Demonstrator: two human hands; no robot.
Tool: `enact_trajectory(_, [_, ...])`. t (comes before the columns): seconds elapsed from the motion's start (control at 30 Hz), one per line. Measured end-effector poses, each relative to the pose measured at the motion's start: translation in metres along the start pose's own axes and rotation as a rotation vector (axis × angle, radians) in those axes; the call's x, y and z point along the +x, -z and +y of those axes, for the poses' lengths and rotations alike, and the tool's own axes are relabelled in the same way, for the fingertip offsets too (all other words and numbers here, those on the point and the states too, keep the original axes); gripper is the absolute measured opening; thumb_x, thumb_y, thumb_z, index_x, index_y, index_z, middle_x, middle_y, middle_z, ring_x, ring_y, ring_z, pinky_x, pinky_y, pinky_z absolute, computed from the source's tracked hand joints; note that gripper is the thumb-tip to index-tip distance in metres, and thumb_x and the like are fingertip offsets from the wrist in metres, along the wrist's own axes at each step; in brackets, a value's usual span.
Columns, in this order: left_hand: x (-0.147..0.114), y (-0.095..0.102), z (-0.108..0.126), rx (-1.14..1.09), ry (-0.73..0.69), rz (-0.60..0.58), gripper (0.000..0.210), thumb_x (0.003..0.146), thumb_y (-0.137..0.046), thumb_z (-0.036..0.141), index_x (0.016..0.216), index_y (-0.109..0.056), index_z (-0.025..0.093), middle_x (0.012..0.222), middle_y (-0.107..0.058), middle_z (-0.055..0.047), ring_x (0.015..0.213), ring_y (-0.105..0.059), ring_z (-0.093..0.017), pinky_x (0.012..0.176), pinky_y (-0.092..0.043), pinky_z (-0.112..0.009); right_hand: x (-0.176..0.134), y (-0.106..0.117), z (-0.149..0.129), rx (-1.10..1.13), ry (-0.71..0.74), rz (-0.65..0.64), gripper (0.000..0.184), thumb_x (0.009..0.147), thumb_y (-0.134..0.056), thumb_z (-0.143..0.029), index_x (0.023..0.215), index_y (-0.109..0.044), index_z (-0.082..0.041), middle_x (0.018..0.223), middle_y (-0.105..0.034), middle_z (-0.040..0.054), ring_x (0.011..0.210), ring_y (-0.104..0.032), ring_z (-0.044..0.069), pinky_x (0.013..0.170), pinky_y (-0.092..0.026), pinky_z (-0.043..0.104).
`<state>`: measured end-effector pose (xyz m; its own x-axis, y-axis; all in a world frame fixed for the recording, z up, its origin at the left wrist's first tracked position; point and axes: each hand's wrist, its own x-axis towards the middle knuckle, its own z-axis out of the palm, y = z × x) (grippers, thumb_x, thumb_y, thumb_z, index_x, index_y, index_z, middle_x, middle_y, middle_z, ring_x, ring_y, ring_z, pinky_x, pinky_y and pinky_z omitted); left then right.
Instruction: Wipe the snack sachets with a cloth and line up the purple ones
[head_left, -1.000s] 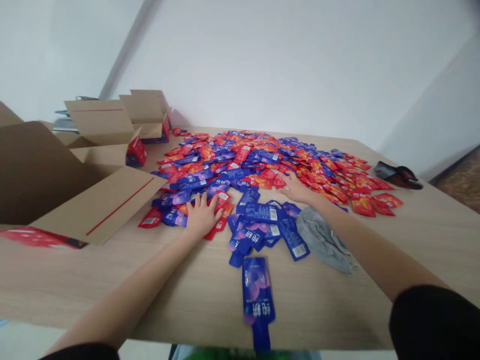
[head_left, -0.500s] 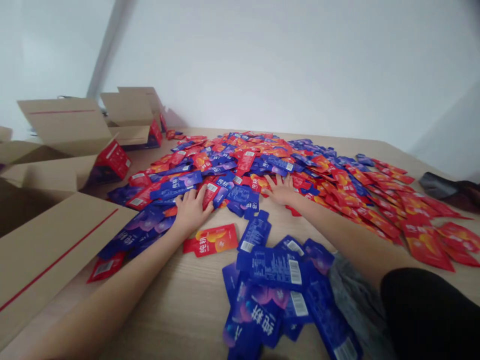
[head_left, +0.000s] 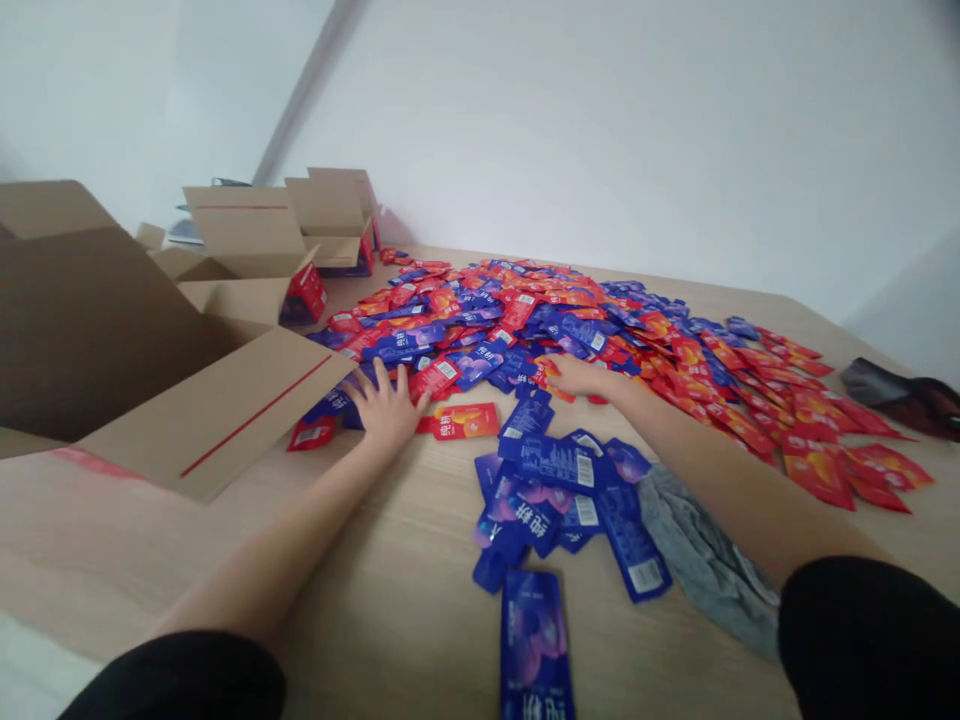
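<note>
At the near left edge of a heap of red and blue pouches, my left hand rests with its fingers spread. Its fingertips touch the pouches, close to a red pouch with a barcode. My right hand is at the heap's near middle, its fingers closed on the edge of a red-orange pouch. Just right of my left hand, a red pouch with orange fruit print lies flat on the table. Several blue pouches overlap nearer to me, between my forearms.
Open cardboard boxes stand on the left, the nearest box's flap reaching toward my left hand. A grey cloth lies under my right forearm. One blue pouch is at the front. Dark sunglasses lie far right.
My view has pulled back, showing more of the near table and boxes. My right hand's fingers have gone from spread to closed on a red-orange pouch. My left hand stays spread at the heap.
</note>
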<state>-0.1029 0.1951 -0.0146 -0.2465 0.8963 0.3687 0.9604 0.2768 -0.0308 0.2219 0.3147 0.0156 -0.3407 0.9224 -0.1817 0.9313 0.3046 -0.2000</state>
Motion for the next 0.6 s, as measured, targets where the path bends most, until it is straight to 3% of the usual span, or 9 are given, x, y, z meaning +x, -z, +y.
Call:
enact_trajectory(0.17, [0.012,-0.010,-0.033,-0.059,0.222,-0.060,0.079,0.087,-0.037,0.069,0.150,-0.034,0.021,0.149,-0.031,-0.030,0.130,-0.031,-0.057,0.093,-0.024,-0.076,0.019,-0.007,-0.025,0.023,0.010,0.004,0.066,0.095,-0.048,-0.039,0.151,-0.029,-0.010,0.155,-0.031,0.0208,0.138,-0.040,0.029,0.110,-0.035,0.033])
enact_trajectory(0.27, [0.034,-0.016,-0.041,-0.103,0.220,-0.050,0.083,0.084,-0.040,0.072,0.150,-0.032,0.023,0.143,-0.038,-0.029,0.126,-0.039,-0.053,0.094,-0.032,-0.070,0.034,-0.006,-0.026,0.024,-0.003,0.026,0.062,0.096,-0.045,-0.040,0.150,-0.033,-0.012,0.151,-0.039,0.0199,0.134,-0.046,0.030,0.108,-0.038,0.037])
enact_trajectory(0.47, [0.081,-0.037,-0.038,-0.130,0.192,0.040,0.082,0.085,-0.043,0.069,0.150,-0.032,0.022,0.146,-0.033,-0.024,0.124,-0.040,-0.048,0.094,-0.039,-0.057,0.036,0.005,-0.012,0.024,0.008,0.130,0.048,0.097,-0.042,-0.042,0.139,-0.049,-0.021,0.139,-0.055,0.0142,0.126,-0.052,0.032,0.106,-0.038,0.044])
enact_trajectory(0.53, [0.096,-0.044,-0.036,-0.111,0.188,0.069,0.082,0.085,-0.043,0.070,0.150,-0.033,0.021,0.144,-0.035,-0.024,0.123,-0.038,-0.049,0.095,-0.036,-0.060,0.024,0.006,0.000,-0.011,-0.002,0.235,0.061,0.094,-0.045,-0.052,0.147,-0.039,-0.024,0.147,-0.046,0.0148,0.134,-0.042,0.036,0.111,-0.031,0.050])
enact_trajectory(0.6, [0.109,-0.051,-0.034,-0.102,0.178,0.073,0.082,0.084,-0.041,0.071,0.149,-0.034,0.020,0.143,-0.035,-0.025,0.122,-0.037,-0.050,0.096,-0.033,-0.065,0.010,-0.001,0.019,-0.074,-0.091,0.290,0.095,0.081,-0.055,-0.069,0.155,-0.020,-0.021,0.157,-0.027,0.0196,0.141,-0.026,0.044,0.113,-0.022,0.059])
